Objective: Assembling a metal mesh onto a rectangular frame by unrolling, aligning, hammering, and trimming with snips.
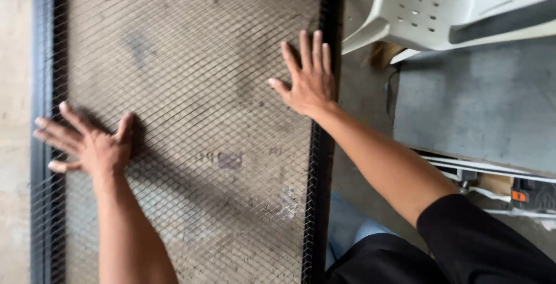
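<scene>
A wire mesh panel (191, 58) in a black metal frame (331, 6) lies flat over a concrete floor. My left hand (87, 142) rests palm down on the mesh near the frame's left bar, fingers spread. Also palm down, my right hand (307, 78) presses on the mesh beside the right bar, fingers spread and pointing away from me. Neither hand holds anything. My right arm wears a black sleeve.
A white plastic chair (440, 6) stands at the upper right, past the frame. A grey board (480, 99) lies to the right, with white strips and an orange-and-black tool (530, 196) at its near edge. My knee in blue jeans (347, 226) shows at the bottom.
</scene>
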